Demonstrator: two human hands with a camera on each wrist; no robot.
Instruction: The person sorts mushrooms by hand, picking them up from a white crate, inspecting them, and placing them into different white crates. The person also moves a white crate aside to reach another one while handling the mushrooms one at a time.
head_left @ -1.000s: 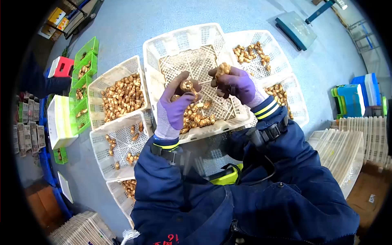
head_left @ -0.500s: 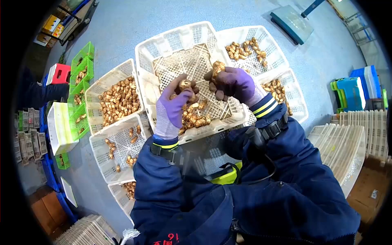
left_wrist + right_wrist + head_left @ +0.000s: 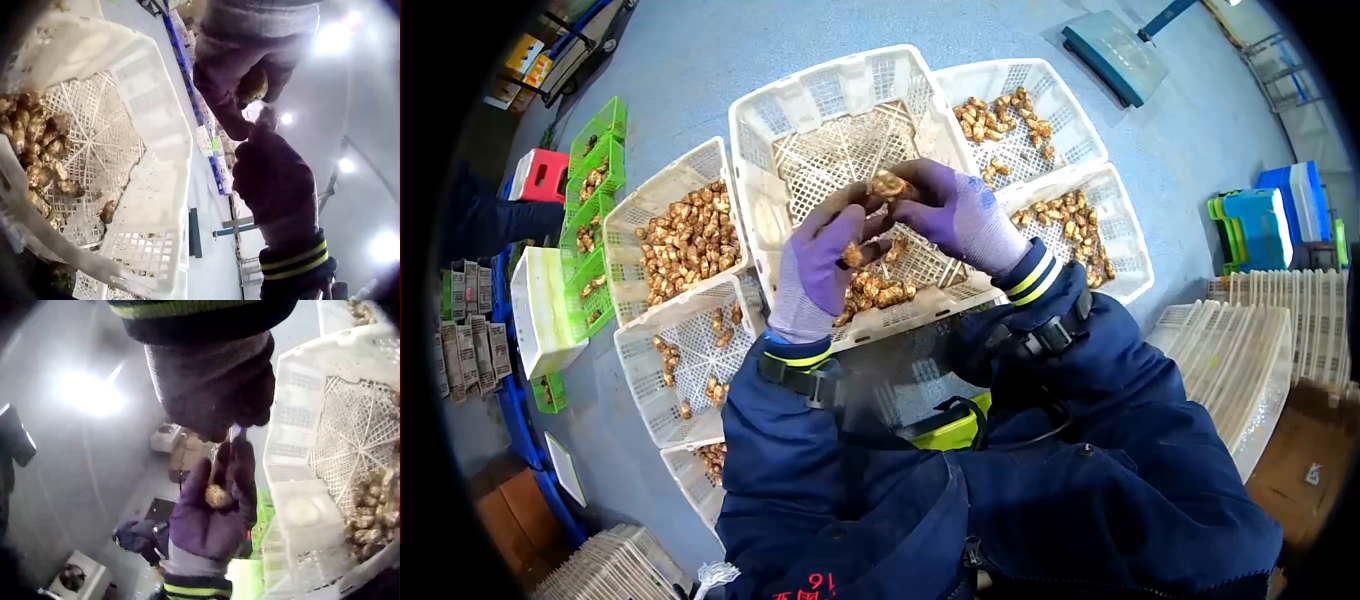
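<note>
My left hand [image 3: 815,270], in a purple and grey glove, holds a small knobbly brown tuber [image 3: 853,255] against its palm; the right wrist view shows this tuber [image 3: 217,497] below the raised fingers. Gloved alike, my right hand [image 3: 955,215] pinches another tuber [image 3: 888,186] between thumb and fingers. The fingertips of both hands meet around that second tuber, which they partly hide. Both hands are above a large white mesh crate [image 3: 755,130], with a heap of tubers [image 3: 875,292] in its near part.
Around the large crate stand more white crates: one full of tubers [image 3: 690,240] on the left, a sparsely filled one [image 3: 650,350] nearer me, and two on the right. Green baskets [image 3: 585,255] line the far left. A platform scale [image 3: 1115,55] stands back right, stacked white crates [image 3: 1225,370] near right.
My right hand has moved left and turned over, bringing its tuber to the left hand's fingertips. The left hand keeps its tuber and has shifted little.
</note>
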